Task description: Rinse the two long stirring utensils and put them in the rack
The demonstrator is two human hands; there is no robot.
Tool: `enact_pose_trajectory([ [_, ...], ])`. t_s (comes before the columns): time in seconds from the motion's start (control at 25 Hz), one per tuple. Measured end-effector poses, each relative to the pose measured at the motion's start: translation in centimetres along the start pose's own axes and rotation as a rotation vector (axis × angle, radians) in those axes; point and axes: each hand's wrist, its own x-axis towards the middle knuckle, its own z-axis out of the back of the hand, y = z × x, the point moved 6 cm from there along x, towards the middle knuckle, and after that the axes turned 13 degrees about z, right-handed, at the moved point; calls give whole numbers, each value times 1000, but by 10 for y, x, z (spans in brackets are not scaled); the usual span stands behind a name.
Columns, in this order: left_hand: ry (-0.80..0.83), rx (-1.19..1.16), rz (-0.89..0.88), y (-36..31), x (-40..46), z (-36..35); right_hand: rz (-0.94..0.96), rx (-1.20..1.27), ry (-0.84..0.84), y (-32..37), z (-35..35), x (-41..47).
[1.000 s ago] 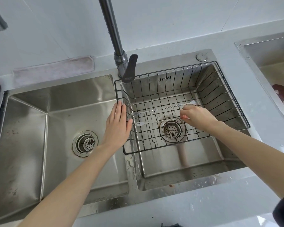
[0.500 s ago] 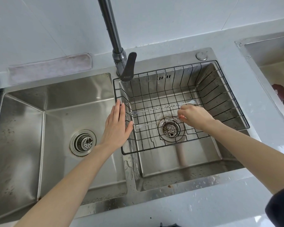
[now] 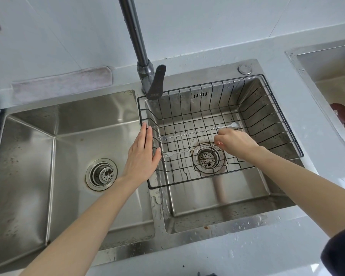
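Two thin, twisted metal stirring utensils with small fork ends lie inside the black wire rack [image 3: 283,124] over the right basin. The far stirring utensil [image 3: 191,133] rests on the rack floor, its flat end at the right. The near stirring utensil [image 3: 185,152] lies almost parallel in front of it, with my right hand [image 3: 235,143] pinching its right end. My left hand [image 3: 142,156] is flat with fingers extended, resting against the rack's left rim and holding nothing.
The dark faucet [image 3: 145,72] rises behind the rack's left corner, no water running. The left basin [image 3: 48,156] has a drain strainer [image 3: 101,174]. A folded cloth [image 3: 62,84] lies on the counter behind it. Another sink [image 3: 331,76] is at the far right.
Both hands and the two utensils stay nearly in place; my right hand keeps its pinch on the near utensil in the rack.
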Motion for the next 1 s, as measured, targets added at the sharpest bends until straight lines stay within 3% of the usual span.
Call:
enact_pose_trajectory([
  [0.64, 15, 23, 31, 1, -1, 1, -12, -46, 12, 11, 4, -2],
  [1.0, -9, 52, 69, -1, -2, 34, 1, -27, -122, 40, 42, 3],
])
